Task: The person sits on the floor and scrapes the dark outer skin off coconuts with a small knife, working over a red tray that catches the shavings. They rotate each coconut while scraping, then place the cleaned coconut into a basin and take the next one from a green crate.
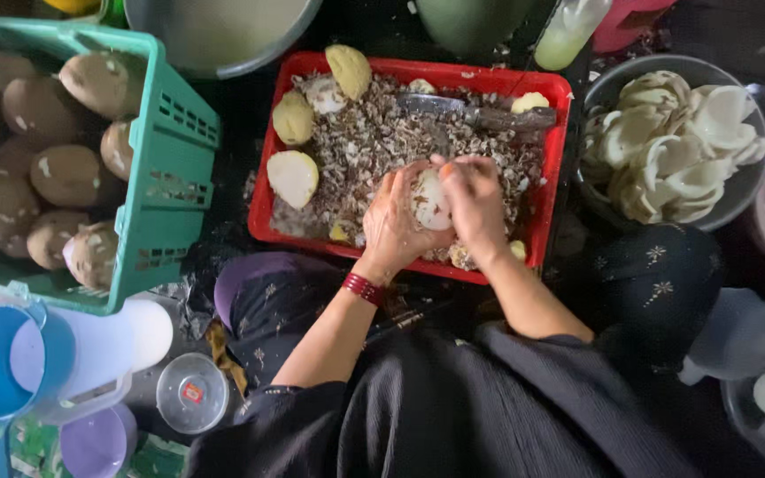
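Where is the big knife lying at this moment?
In the head view, the knife lies on the peelings at the far right of the red tray, beyond both hands and left of the grey bowl.

Colours & patterns round the red tray

Red rectangular plastic tray w/ grey-brown peel scraps; pale white-cream peeled round tuber in the hands; red beaded bangle at 7 o'clock of it. Teal slotted plastic basket at 9 o'clock, brown white-speckled tubers inside. Grey round bowl of off-white slices at 3 o'clock. Black garment w/ small gold sprig motifs.
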